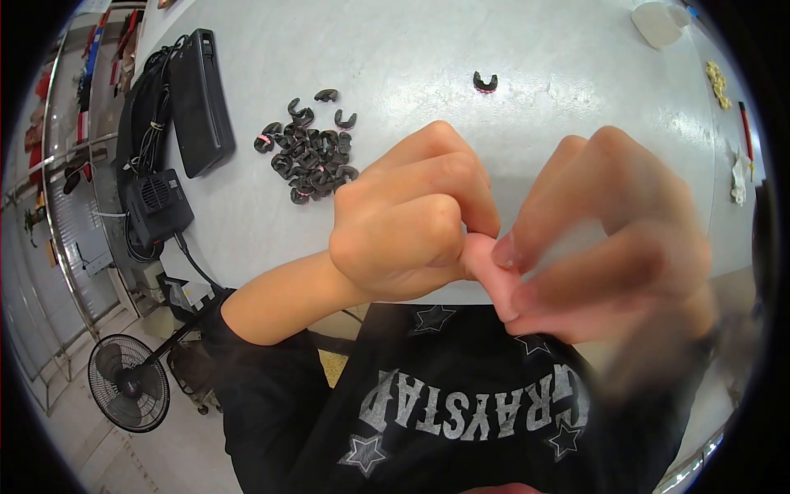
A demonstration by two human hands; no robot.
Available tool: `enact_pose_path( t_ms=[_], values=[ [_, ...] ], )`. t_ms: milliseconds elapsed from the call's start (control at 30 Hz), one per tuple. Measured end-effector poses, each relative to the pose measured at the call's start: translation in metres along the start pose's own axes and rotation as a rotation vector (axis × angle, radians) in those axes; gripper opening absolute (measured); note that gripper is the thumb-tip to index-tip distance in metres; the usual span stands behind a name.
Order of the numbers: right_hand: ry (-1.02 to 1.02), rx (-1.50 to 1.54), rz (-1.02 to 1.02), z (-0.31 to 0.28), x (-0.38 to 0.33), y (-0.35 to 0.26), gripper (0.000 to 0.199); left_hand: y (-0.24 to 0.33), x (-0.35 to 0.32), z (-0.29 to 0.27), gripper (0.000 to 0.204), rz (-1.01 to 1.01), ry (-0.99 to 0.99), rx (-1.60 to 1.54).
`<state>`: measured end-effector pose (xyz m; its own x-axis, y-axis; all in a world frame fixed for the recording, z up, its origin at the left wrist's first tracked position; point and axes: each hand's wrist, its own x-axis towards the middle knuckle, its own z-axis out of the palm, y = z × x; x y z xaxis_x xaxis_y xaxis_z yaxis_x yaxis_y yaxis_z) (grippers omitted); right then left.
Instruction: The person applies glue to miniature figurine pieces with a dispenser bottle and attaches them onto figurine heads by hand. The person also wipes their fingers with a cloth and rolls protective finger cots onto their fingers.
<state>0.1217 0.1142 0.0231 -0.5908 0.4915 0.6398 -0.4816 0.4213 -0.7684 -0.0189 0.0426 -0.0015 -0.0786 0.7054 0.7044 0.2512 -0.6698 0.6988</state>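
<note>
My left hand (403, 222) is raised over the table's near edge, its fingers curled in and its thumb reaching toward the other hand. My right hand (617, 239), partly blurred, meets it there with thumb and fingertips bent in a pinch. The fingertips of both hands touch; anything between them is hidden. Beyond my left hand lies a heap of small black C-shaped pieces (311, 156), some with pink marks. One similar black piece (485, 82) with a pink lower edge sits apart, farther back on the white table (411, 66).
A long black case (200, 103), bundled black cables (152, 123) and a small black box with a grille (158, 202) line the table's left side. A fan (129, 383) stands below. To the right are a translucent container (660, 23), a yellow crumpled item (717, 85) and white tissue (738, 181).
</note>
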Motion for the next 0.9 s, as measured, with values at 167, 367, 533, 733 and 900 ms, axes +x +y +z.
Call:
enact_pose_path(
  t_ms=[167, 367, 533, 733, 900],
  values=[
    [-0.176, -0.11, -0.058, -0.015, 0.008, -0.007, 0.023, 0.005, 0.006, 0.0, 0.049, -0.045, -0.023, 0.037],
    [-0.386, -0.364, -0.068, -0.03, 0.02, -0.005, 0.022, 0.003, 0.005, -0.005, 0.046, -0.159, 0.011, 0.03],
    [-0.296, -0.452, 0.021, -0.034, 0.019, 0.002, 0.028, 0.004, 0.007, -0.006, 0.031, -0.326, 0.135, 0.119],
    [-0.476, -0.843, -0.041, -0.029, 0.025, 0.026, 0.03, 0.003, 0.013, -0.005, 0.011, -0.393, 0.35, 0.196],
    [-0.52, -0.768, 0.178, -0.029, 0.019, 0.02, 0.027, 0.012, 0.013, -0.006, 0.008, -0.434, 0.261, 0.203]
  ],
)
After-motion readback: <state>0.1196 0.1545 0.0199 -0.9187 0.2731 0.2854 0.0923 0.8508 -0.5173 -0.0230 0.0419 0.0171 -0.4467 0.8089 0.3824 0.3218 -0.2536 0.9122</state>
